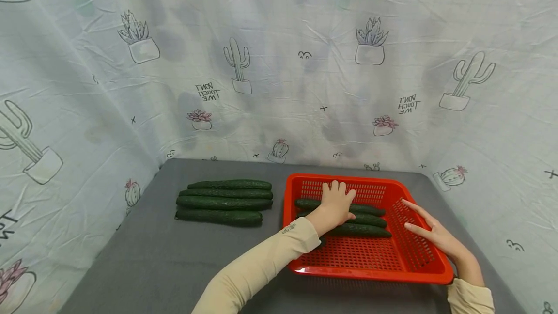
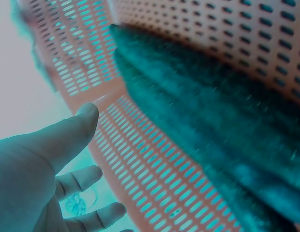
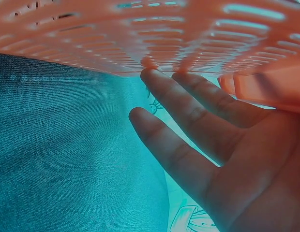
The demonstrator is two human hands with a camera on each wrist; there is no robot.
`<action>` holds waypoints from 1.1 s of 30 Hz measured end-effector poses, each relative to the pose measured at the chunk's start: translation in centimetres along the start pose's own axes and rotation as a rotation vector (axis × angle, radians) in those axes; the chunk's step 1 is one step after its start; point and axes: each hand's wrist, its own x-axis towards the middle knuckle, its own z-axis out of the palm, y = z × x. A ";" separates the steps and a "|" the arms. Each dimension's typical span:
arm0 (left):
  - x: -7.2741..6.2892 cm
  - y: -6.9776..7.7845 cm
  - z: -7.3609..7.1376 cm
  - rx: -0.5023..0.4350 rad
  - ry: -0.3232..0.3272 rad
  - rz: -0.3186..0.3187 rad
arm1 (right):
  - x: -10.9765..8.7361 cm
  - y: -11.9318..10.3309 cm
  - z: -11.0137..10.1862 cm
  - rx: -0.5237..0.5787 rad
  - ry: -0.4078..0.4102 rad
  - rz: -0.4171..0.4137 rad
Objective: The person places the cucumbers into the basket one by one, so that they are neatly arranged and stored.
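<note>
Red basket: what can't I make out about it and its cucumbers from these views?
Head view: the middles of the cucumbers in the red basket, covered by the left hand.
Head view: whether the dark tip beside the cuff is a separate cucumber; the sleeve hides the rest.
Left wrist view: one end of the cucumbers, cut off by the right and bottom edges; skin detail is blurred.
Right wrist view: the contents, hidden by the basket's own slotted plastic.
</note>
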 end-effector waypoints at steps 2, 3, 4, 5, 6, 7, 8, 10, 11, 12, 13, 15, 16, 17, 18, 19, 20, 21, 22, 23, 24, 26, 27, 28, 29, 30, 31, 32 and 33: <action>0.0 -0.3 -0.4 -0.011 0.017 0.000 | 0.0 0.0 0.0 -0.018 0.003 0.004; -0.1 -0.5 -0.7 -0.017 0.025 0.000 | 0.0 0.0 0.0 -0.026 0.003 0.005; -0.1 -0.7 -0.9 -0.023 0.034 0.000 | -0.1 0.0 0.0 -0.029 0.002 0.005; -0.3 -0.9 -1.1 -0.029 0.039 0.000 | -0.1 0.0 0.0 -0.032 0.002 0.006; -0.4 -1.0 -1.4 -0.034 0.045 0.001 | -0.1 0.0 0.0 -0.030 0.001 0.006; -0.6 -1.2 -1.6 -0.039 0.053 0.001 | -0.1 0.0 0.0 -0.027 0.004 0.011; -0.7 -1.4 -1.9 -0.044 0.058 0.001 | -0.1 0.0 0.0 -0.018 0.002 0.011; -1.1 -1.6 -2.4 -0.059 0.065 0.001 | -0.1 0.0 0.0 -0.008 0.001 0.009; -1.3 -1.7 -2.6 -0.065 0.066 0.002 | -0.1 0.0 0.0 -0.010 0.000 0.010; -1.5 -1.8 -2.8 -0.068 0.068 0.003 | -0.1 -0.1 0.0 -0.008 -0.002 0.006; -1.7 -1.9 -3.0 -0.073 0.069 0.004 | -0.1 -0.1 0.0 -0.011 -0.002 0.004; -2.1 -2.1 -3.4 -0.081 0.072 0.007 | -0.1 -0.2 0.0 -0.012 -0.003 0.001; -2.3 -2.2 -3.5 -0.084 0.076 0.009 | -0.1 -0.2 0.0 -0.008 -0.005 0.002; -2.4 -2.4 -3.6 -0.089 0.081 0.011 | -0.1 -0.2 0.0 -0.005 -0.005 0.003; -2.6 -2.5 -3.7 -0.092 0.089 0.012 | -0.1 -0.3 0.0 0.002 -0.006 0.003; -2.8 -2.6 -3.8 -0.098 0.098 0.012 | -0.1 -0.3 0.0 0.006 -0.005 0.006; -2.9 -2.7 -3.8 -0.104 0.109 0.012 | -0.1 -0.3 0.0 0.011 -0.004 0.009; -3.1 -2.9 -3.8 -0.110 0.122 0.013 | -0.2 -0.4 0.0 0.014 -0.004 0.008; -3.3 -3.0 -3.8 -0.116 0.133 0.013 | -0.2 -0.4 0.0 0.010 -0.003 0.005; -3.5 -3.1 -3.7 -0.119 0.143 0.012 | -0.2 -0.4 0.0 0.002 -0.002 0.001; -3.7 -3.2 -3.7 -0.123 0.151 0.012 | -0.2 -0.4 0.0 -0.001 -0.002 -0.004; -4.1 -3.5 -3.6 -0.135 0.162 0.010 | -0.2 -0.4 0.0 -0.007 -0.001 -0.008; -4.3 -3.6 -3.5 -0.138 0.165 0.006 | -0.2 -0.4 0.0 -0.008 -0.002 -0.010; -4.5 -3.8 -3.5 -0.139 0.168 0.003 | -0.2 -0.4 0.0 -0.010 0.000 -0.005; -4.7 -4.0 -3.4 -0.144 0.173 0.000 | -0.2 -0.4 0.1 -0.008 0.000 -0.002; -4.9 -4.1 -3.3 -0.150 0.181 -0.004 | -0.2 -0.4 0.1 -0.001 -0.001 0.001; -5.1 -4.3 -3.2 -0.152 0.191 -0.006 | -0.2 -0.4 0.1 -0.003 0.001 0.005; -5.3 -4.5 -3.0 -0.159 0.201 -0.008 | -0.2 -0.3 0.1 -0.001 0.001 0.003; -5.6 -4.6 -2.9 -0.162 0.212 -0.010 | -0.2 -0.3 0.1 0.001 0.002 0.002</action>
